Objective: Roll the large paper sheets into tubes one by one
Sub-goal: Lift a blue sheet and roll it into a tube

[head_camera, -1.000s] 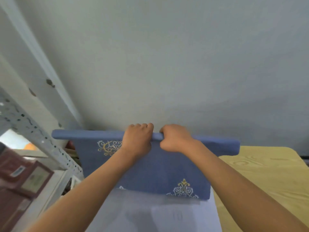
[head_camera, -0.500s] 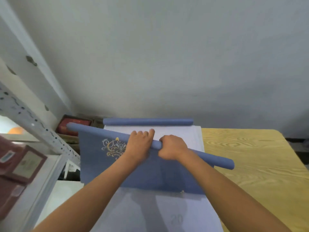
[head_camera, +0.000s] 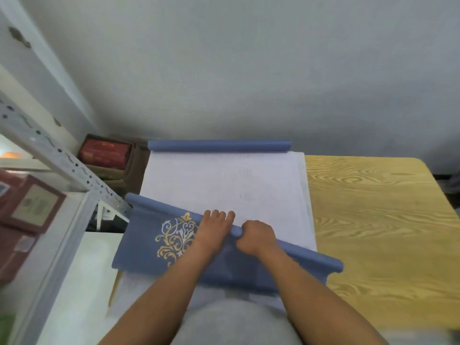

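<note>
A blue paper sheet [head_camera: 154,247] with a gold and white ornament is partly rolled; its rolled part [head_camera: 306,253] runs slanted from upper left to lower right above the table. My left hand [head_camera: 215,229] lies over the roll with fingers curled on its far side. My right hand [head_camera: 256,236] grips the roll just to the right. The loose part of the sheet hangs toward me. Under it lies a stack of pale paper sheets [head_camera: 224,185]. A finished blue tube [head_camera: 219,146] lies at the stack's far edge by the wall.
The wooden table [head_camera: 373,215] extends to the right. A grey perforated metal shelf frame [head_camera: 57,155] stands at left, with dark red boxes [head_camera: 29,205] on it. A cardboard box holding a red package [head_camera: 104,153] sits in the left corner. A grey wall is behind.
The view has tilted down, so the roll and both hands sit lower over the pale stack. The roll slants more, and the far blue tube has come fully into sight.
</note>
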